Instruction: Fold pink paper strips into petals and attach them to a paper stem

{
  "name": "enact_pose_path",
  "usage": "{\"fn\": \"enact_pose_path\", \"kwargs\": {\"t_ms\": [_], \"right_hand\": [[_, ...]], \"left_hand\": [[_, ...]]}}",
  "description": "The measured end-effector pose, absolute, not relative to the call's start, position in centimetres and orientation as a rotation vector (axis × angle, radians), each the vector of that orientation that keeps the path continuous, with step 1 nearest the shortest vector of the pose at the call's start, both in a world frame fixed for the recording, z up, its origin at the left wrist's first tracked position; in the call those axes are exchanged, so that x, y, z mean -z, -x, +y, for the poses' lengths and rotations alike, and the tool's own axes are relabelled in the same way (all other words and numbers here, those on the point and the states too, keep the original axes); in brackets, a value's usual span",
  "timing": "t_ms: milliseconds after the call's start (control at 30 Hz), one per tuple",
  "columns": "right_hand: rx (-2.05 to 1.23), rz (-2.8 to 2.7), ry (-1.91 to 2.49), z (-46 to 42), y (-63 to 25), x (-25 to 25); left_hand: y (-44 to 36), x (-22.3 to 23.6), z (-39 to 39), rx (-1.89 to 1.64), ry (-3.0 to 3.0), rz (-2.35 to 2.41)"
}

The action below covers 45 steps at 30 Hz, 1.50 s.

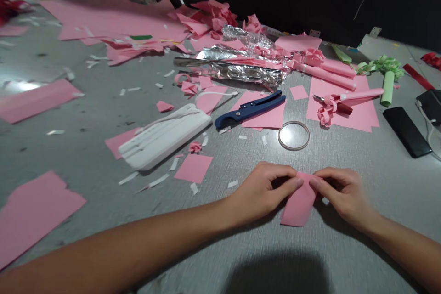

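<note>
Between my two hands is a small piece of pink paper [298, 206], pinched along its upper edge. My left hand [267, 187] closes thumb and forefinger on the upper left corner. The upper right corner is between the thumb and forefinger of my right hand [342, 193]. The paper hangs toward me, its lower edge just over or on the grey table. Just beyond my hands lies a ring-shaped roll of tape [294, 135]. Behind it are a blue-handled cutter [251, 109] and several sheets of pink paper [268, 117].
A white power strip [165, 138] lies left of centre. Crumpled silver foil [241, 66] and rolled pink paper [327, 76] sit farther back. At right are a black phone [406, 131] and a green paper roll [387, 88]. Pink paper scraps [194, 168] and white strips are scattered about.
</note>
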State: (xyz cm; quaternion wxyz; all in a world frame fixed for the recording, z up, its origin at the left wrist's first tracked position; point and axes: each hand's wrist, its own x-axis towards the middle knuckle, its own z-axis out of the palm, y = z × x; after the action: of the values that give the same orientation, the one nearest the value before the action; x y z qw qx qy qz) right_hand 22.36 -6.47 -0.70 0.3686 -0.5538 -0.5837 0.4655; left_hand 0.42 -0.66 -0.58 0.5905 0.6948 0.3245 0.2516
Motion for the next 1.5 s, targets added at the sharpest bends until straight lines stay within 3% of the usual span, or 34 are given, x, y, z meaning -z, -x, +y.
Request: {"fn": "enact_pose_path", "kwargs": {"t_ms": [733, 1500], "right_hand": [[-1.383, -1.367, 1.256, -6.66, -22.71, 0.87], [-1.135, -1.737, 1.321, -6.52, -22.13, 1.02]], "left_hand": [[-0.32, 0.87, -0.89, -0.654, -1.684, 0.793], [-0.71, 1.17, -1.45, -0.825, -1.587, 0.897]]}}
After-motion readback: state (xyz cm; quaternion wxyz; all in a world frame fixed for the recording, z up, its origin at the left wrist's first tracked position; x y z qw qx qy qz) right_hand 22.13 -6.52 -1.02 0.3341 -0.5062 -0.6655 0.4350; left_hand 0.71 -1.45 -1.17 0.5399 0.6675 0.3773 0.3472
